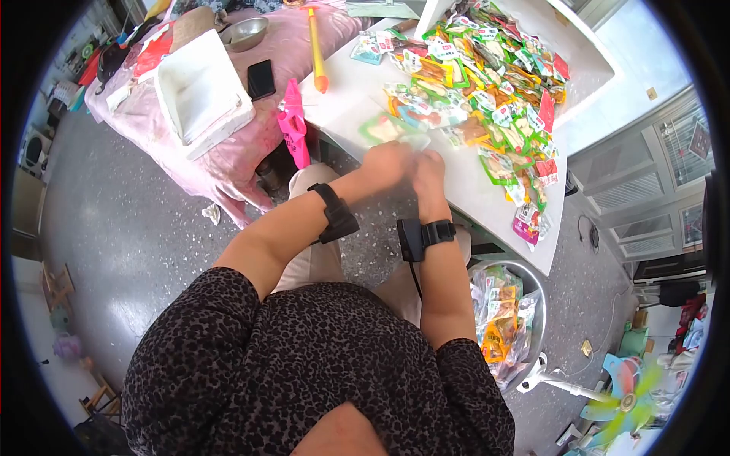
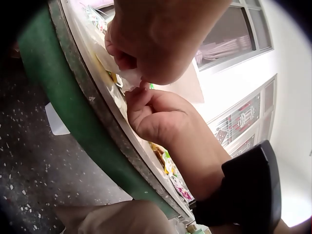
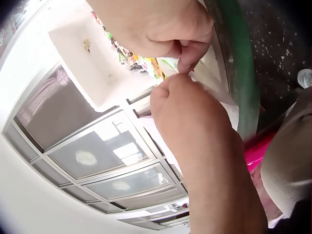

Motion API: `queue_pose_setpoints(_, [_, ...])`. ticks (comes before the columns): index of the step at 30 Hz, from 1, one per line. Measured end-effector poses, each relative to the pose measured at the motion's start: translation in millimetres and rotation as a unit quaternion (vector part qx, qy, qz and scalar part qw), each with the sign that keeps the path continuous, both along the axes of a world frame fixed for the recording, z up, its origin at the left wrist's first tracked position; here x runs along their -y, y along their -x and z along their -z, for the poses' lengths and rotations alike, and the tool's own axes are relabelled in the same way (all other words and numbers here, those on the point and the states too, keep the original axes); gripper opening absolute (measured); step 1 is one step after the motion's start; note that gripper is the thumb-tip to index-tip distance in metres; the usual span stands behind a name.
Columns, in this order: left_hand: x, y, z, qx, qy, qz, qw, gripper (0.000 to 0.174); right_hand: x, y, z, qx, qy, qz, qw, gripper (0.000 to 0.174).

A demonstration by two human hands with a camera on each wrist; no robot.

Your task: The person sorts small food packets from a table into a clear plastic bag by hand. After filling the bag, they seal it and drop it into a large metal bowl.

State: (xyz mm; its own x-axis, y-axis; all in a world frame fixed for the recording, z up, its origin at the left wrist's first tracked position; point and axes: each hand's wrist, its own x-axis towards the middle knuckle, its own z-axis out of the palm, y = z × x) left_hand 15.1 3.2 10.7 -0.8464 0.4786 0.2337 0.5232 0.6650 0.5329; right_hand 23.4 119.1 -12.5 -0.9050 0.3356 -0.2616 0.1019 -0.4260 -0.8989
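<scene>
In the head view my left hand (image 1: pixel 386 163) and right hand (image 1: pixel 428 171) meet at the near edge of the white table (image 1: pixel 342 114). Between them is a clear plastic packet (image 1: pixel 384 129) with green edging, blurred by motion. The left wrist view has my left hand (image 2: pixel 146 44) curled above, pinching a whitish film edge (image 2: pixel 130 78). My right hand (image 2: pixel 163 117) has thumb and fingertips together at that same edge. From the right wrist, both hands' fingertips almost touch over the film (image 3: pixel 212 80). Farther back lies a heap of snack packets (image 1: pixel 494 91).
A white foam box (image 1: pixel 593 76) lies tipped behind the heap. Left stand a pink-covered table (image 1: pixel 236 171), a foam tray (image 1: pixel 201 91), a phone (image 1: pixel 261 79), a pink bag (image 1: pixel 293 125) and a yellow stick (image 1: pixel 315 53). A metal basin (image 1: pixel 541 308) of packets and a fan (image 1: pixel 627 403) are at right.
</scene>
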Motion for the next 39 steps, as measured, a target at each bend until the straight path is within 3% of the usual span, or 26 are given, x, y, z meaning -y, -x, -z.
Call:
queue_pose_setpoints(3, [4, 4, 2, -0.023, 0.013, 0.0, 1.0, 0.016, 5, 4, -7, 0.006, -0.08, 0.011, 0.997, 0.005])
queue_pose_setpoints(6, [5, 2, -4, -0.047, 0.033, 0.012, 0.998, 0.013, 3, -5, -23, 0.069, -0.224, -0.152, 0.96, 0.006])
queue_pose_setpoints(11, [5, 5, 3, -0.096, 0.009, 0.045, 0.994, 0.008, 7, 3, -11, 0.037, -0.229, -0.079, 0.969, 0.01])
queue_pose_setpoints(15, [4, 8, 5, -0.073, -0.035, 0.01, 0.997, 0.009, 13, 16, 2, -0.039, -0.201, -0.03, 0.978, 0.015])
queue_pose_setpoints(18, [10, 14, 5, -0.048, -0.065, 0.008, 0.997, 0.011, 0, 16, -4, 0.019, -0.196, -0.126, 0.972, 0.016])
queue_pose_setpoints(20, [11, 18, 14, -0.028, -0.082, 0.01, 0.996, 0.015, -17, 4, -28, 0.013, -0.268, -0.109, 0.957, 0.015])
queue_pose_setpoints(21, [11, 18, 16, -0.009, -0.079, 0.004, 0.997, 0.015, -31, -2, -36, 0.013, -0.303, -0.102, 0.947, 0.015])
queue_pose_setpoints(23, [11, 17, 19, 0.027, -0.074, -0.009, 0.997, 0.016, -78, -3, -26, -0.071, -0.415, 0.047, 0.906, 0.01])
queue_pose_setpoints(24, [11, 18, 22, 0.028, -0.066, -0.006, 0.997, 0.016, -108, -1, -28, -0.045, -0.463, 0.085, 0.881, 0.011])
queue_pose_setpoints(25, [10, 20, 27, 0.029, -0.057, -0.003, 0.998, 0.017, -133, -2, -28, -0.031, -0.668, 0.186, 0.72, 0.013])
queue_pose_setpoints(26, [9, 22, 29, 0.03, -0.049, 0.0, 0.998, 0.017, -167, -3, -29, -0.007, -0.65, 0.156, 0.744, 0.019])
queue_pose_setpoints(28, [7, 20, 25, 0.039, -0.025, -0.015, 0.999, 0.018, -210, -2, -32, 0.09, -0.649, 0.201, 0.728, 0.032])
queue_pose_setpoints(31, [6, 18, 22, 0.041, -0.008, -0.022, 0.999, 0.018, -231, -4, -41, 0.245, -0.627, 0.146, 0.725, 0.046])
queue_pose_setpoints(37, [6, 17, 16, 0.068, 0.047, -0.033, 0.996, 0.019, -225, 14, -42, 0.295, -0.698, 0.056, 0.65, 0.045])
queue_pose_setpoints(39, [6, 17, 16, 0.082, 0.062, -0.034, 0.994, 0.019, -218, 16, -39, 0.295, -0.683, 0.1, 0.66, 0.041])
